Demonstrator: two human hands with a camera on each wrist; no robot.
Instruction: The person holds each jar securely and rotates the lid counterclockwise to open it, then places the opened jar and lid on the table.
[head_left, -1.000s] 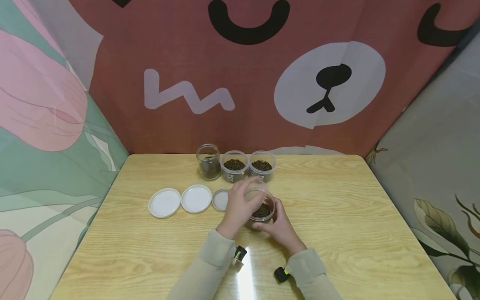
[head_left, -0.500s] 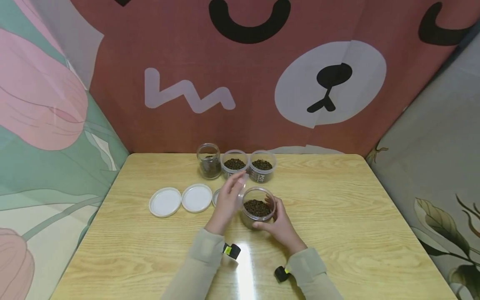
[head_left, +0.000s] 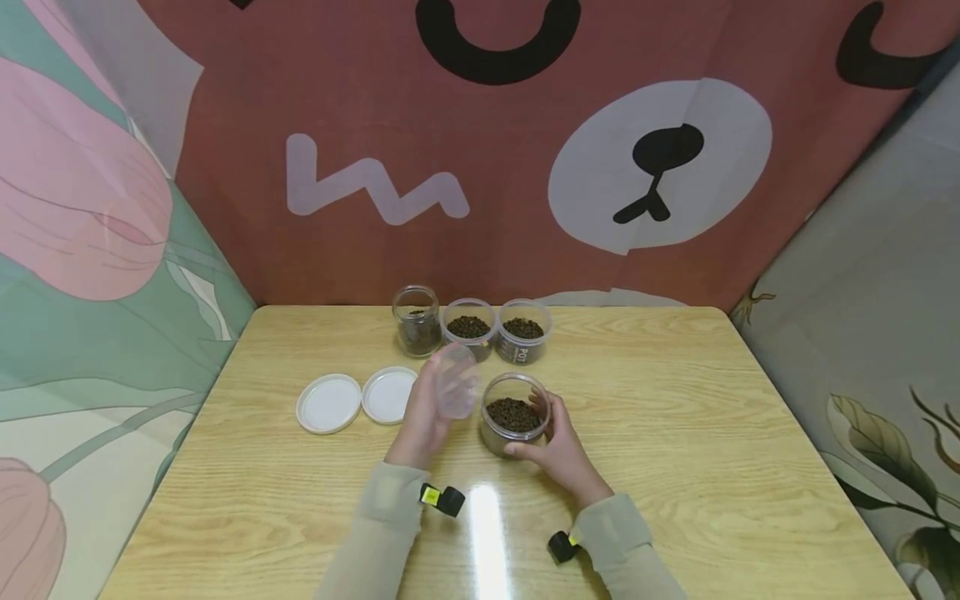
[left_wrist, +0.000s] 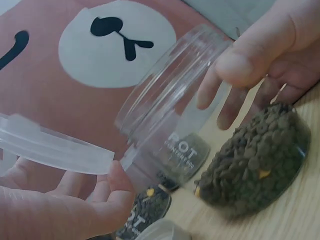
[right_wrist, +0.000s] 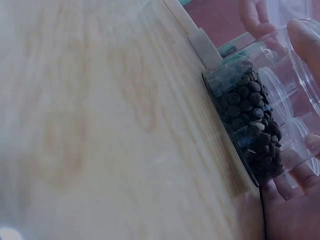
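In the head view my left hand holds a translucent round lid, tilted on edge to the left of a clear plastic jar. The left wrist view shows this lid pinched between thumb and fingers, apart from the jar's rim. My right hand grips the jar at its right side, thumb in front. Small dark brown pellets fill the lower part of the jar, which stands uncovered on the table.
Behind stand an open glass jar and two open plastic pots, a left pot and a right pot, all with dark pellets. Two white lids, one outer and one inner, lie left on the wooden table.
My left hand has lifted the translucent lid off the jar and moved left with it, turning it on edge. My right hand and the jar have stayed in place.
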